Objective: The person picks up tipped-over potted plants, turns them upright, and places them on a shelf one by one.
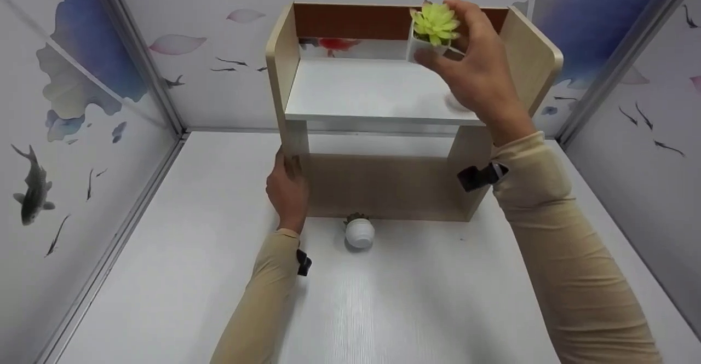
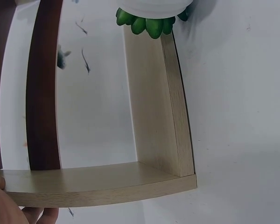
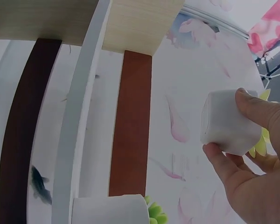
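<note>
Your left hand grips the near edge of the left side panel of a light wooden shelf, thumb on the inner face and fingers curled behind the outer one. Your right hand is raised, with thumb and fingers partly spread and pinching a square white pot by its sides. A yellow-green succulent sits in that pot, which you hold above the shelf's white upper board, clear of it. Beige sleeves cover both your arms, with a black device at each wrist.

On the white counter, just in front of the shelf, lies a round white pot; its dark green leaves point toward the shelf. Beyond it, the shelf stands upright on the counter. Your right wrist view shows another white pot with green leaves standing on the upper board. A reddish-brown strip crosses the shelf's back. Farthest off, white walls carry painted fish, petals and blue shapes.
</note>
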The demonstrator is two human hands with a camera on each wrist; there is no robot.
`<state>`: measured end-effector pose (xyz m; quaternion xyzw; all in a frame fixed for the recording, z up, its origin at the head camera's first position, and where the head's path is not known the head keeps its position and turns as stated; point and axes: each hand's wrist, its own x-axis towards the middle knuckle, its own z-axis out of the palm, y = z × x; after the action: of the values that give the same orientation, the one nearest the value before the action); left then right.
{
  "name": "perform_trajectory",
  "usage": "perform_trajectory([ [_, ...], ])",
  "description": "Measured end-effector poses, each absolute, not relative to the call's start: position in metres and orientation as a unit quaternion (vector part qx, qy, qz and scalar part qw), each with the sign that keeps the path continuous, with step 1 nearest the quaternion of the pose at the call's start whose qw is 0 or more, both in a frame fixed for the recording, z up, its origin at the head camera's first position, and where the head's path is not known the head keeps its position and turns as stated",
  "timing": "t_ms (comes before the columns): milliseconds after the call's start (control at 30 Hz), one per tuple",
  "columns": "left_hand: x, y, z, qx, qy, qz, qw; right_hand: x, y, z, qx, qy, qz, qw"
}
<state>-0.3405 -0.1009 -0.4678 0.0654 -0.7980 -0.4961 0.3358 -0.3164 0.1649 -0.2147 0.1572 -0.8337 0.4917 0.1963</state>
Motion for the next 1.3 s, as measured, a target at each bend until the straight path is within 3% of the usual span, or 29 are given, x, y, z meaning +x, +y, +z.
perform_trajectory([
  [567, -0.34, -0.1, -0.466, 0.064, -0.797, -0.498, 0.337, -0.356, 0.159, -0.251, 0.121, -0.873, 0.458, 0.12],
  [1300, -0.341, -0.101, -0.469, 0.067, -0.805, -0.484, 0.337, -0.363, 0.165, -0.274, 0.11, -0.874, 0.469, 0.063],
])
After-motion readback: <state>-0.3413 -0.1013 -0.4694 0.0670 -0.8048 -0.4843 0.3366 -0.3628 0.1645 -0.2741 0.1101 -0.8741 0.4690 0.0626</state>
